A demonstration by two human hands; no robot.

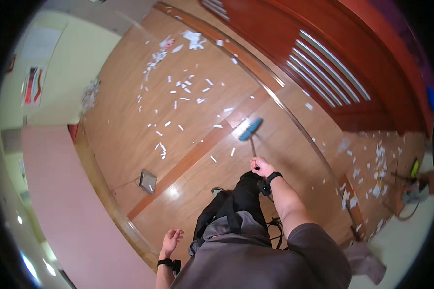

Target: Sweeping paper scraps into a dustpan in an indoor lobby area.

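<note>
My right hand (261, 167) is closed around the thin handle of a broom (250, 129), whose blue head rests on or just above the wooden floor in front of me. No paper scrap lies plainly under the bristles. My left hand (172, 240) hangs at my left side with loosely bent fingers, holding nothing. White paper scraps (185, 87) are strewn over the floor ahead and to the left. A grey dustpan (148, 182) with a long thin handle stands at the left, a scrap of paper in it.
A raised metal strip (294, 115) crosses the floor before red louvred doors (318, 67). More scraps (378, 168) lie at the right beside a bag-like item (414, 192). A pink partition (77, 207) borders the left. A paper heap (90, 94) sits by the far-left wall.
</note>
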